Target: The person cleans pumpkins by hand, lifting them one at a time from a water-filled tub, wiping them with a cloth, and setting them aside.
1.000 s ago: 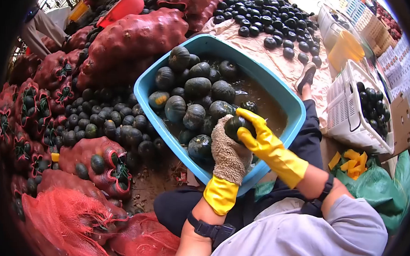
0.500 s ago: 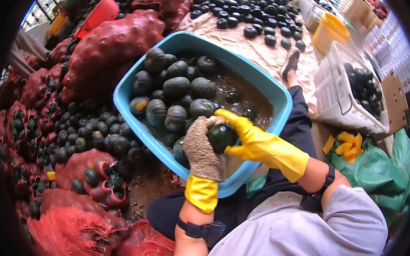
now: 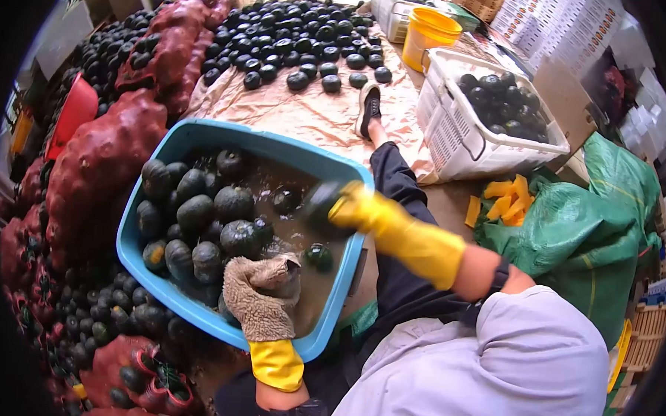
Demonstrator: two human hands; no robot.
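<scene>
A blue tub (image 3: 134, 251) holds murky water and many dark green squashes (image 3: 195, 213). Over its right rim, my right hand (image 3: 359, 209), in a yellow rubber glove, grips one dark squash (image 3: 323, 204); both are blurred by motion. My left hand (image 3: 262, 298) wears a yellow glove under a brown terry cloth mitt and hovers at the tub's near side, beside the floating squashes. The mitt hides its fingers, and its top edge is folded over. A small squash (image 3: 318, 257) floats just right of the mitt.
Rows of squashes (image 3: 303, 39) lie on a pinkish sheet (image 3: 255, 108) beyond the tub. A white crate (image 3: 454, 150) of squashes, a yellow bucket (image 3: 428, 45) and a green sack (image 3: 562, 233) stand at the right. Red net sacks (image 3: 100, 175) line the left.
My right hand has moved away from my left with the squash, towards the tub's right rim. The mitted left hand no longer touches that squash. The view has turned to the right.
</scene>
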